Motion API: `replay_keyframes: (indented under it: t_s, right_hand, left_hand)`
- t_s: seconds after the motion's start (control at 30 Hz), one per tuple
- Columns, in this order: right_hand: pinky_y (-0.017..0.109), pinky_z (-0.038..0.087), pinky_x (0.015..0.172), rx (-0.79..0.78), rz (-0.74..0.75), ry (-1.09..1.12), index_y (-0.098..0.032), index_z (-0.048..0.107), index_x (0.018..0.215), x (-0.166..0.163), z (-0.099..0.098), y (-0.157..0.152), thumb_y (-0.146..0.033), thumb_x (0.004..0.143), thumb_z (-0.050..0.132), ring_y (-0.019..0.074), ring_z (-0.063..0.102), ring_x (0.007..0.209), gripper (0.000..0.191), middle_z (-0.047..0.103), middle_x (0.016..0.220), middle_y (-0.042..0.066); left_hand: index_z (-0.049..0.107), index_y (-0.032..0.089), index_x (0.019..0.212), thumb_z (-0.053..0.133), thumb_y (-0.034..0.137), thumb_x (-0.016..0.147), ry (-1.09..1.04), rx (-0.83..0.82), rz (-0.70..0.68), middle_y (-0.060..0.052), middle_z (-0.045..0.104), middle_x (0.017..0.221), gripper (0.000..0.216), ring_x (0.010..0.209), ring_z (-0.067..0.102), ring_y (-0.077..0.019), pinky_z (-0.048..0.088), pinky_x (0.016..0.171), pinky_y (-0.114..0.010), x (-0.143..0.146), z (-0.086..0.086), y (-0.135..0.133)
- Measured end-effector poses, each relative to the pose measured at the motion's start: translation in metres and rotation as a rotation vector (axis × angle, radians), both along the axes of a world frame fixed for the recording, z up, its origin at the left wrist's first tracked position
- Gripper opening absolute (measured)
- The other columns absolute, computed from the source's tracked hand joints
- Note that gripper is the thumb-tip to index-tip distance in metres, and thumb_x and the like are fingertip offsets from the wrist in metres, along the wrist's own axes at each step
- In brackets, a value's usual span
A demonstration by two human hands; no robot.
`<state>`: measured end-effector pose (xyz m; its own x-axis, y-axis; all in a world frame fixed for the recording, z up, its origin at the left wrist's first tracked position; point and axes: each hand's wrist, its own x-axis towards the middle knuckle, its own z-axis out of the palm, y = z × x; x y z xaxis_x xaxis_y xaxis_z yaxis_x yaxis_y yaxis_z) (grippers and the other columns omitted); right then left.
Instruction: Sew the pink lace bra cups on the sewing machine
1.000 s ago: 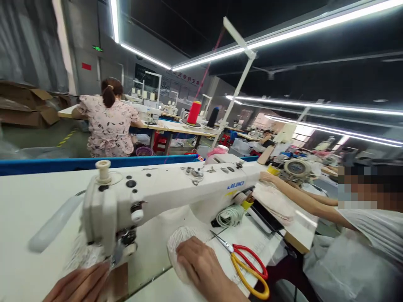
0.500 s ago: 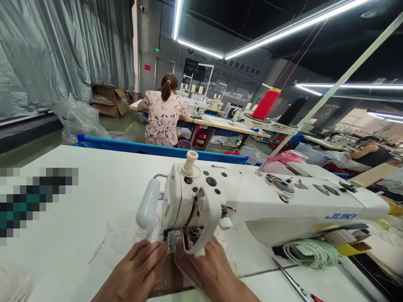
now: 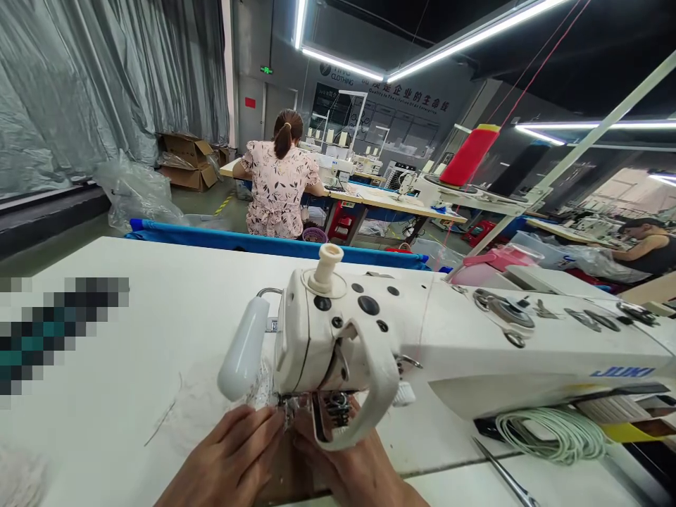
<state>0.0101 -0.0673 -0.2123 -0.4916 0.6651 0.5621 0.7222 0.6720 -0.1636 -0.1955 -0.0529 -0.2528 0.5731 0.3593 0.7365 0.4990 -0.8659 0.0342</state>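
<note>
White lace (image 3: 263, 387) just beyond left hand (image 3: 232, 451), beside sewing machine head (image 3: 303, 341). Right hand (image 3: 362, 461) partly behind curved guard (image 3: 384, 373). Hands close, narrowly apart; from here cannot tell whether either pinches lace. Best: light, even pressure, lace flat, hands clear of head's underside.

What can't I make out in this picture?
In the head view:
Right hand: fingers partly behind the white guard.
Lace: partly hidden by left hand and machine.
Scissors: handles cut off by the bottom edge.
Dark patch at left: blurred into squares.
Wall board: writing too small to read.
</note>
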Motion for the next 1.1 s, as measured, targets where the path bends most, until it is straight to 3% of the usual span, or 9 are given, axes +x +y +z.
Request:
replay_keyframes:
  t_s: [0.2,0.37,0.63,0.9,1.1]
  right_hand:
    - [0.031,0.048,0.076,0.074,-0.050,0.036,-0.026,0.065,0.106,-0.001,0.005,-0.001,-0.033,0.097,0.039,0.0183,0.060,0.073,0.028,0.067,0.076,0.004]
    - [0.031,0.047,0.076,0.133,-0.046,0.066,-0.027,0.068,0.098,-0.003,0.000,0.002,-0.029,0.095,0.044,0.0175,0.060,0.072,0.025,0.068,0.079,0.003]
    - [0.031,0.047,0.069,-0.045,0.038,0.147,-0.018,0.064,0.081,0.007,-0.008,0.003,-0.014,0.089,0.043,0.0187,0.058,0.073,0.023,0.064,0.071,0.004]
    - [0.032,0.043,0.079,-0.079,0.024,0.056,-0.027,0.063,0.104,0.005,0.001,0.001,-0.028,0.092,0.051,0.0176,0.058,0.080,0.017,0.066,0.078,0.000]
    - [0.033,0.043,0.077,-0.057,0.022,0.081,-0.027,0.065,0.100,0.004,-0.002,0.002,-0.029,0.094,0.048,0.0183,0.058,0.080,0.019,0.067,0.086,0.001]
  left_hand:
    - [0.066,0.017,0.103,0.039,0.012,0.094,-0.011,0.015,-0.003,-0.003,0.070,0.103,0.029,0.097,0.060,-0.0154,0.037,0.099,-0.031,0.001,-0.003,0.000]
    - [0.066,0.017,0.101,0.040,0.012,0.092,-0.042,0.029,-0.008,-0.003,0.070,0.102,0.028,0.095,0.061,-0.0156,0.039,0.096,-0.032,0.001,0.001,0.000]
    - [0.066,0.019,0.099,0.039,0.013,0.093,-0.045,0.011,0.002,-0.002,0.070,0.102,0.028,0.093,0.060,-0.0147,0.041,0.094,-0.032,0.001,0.001,0.000]
    - [0.062,0.019,0.110,0.039,0.011,0.091,-0.020,-0.019,-0.017,-0.005,0.068,0.108,0.031,0.101,0.059,-0.0184,0.043,0.094,-0.035,-0.001,0.001,-0.001]
    - [0.062,0.020,0.111,0.042,0.010,0.091,-0.002,-0.037,0.000,-0.004,0.068,0.110,0.030,0.102,0.059,-0.0184,0.042,0.095,-0.035,-0.002,0.000,-0.002]
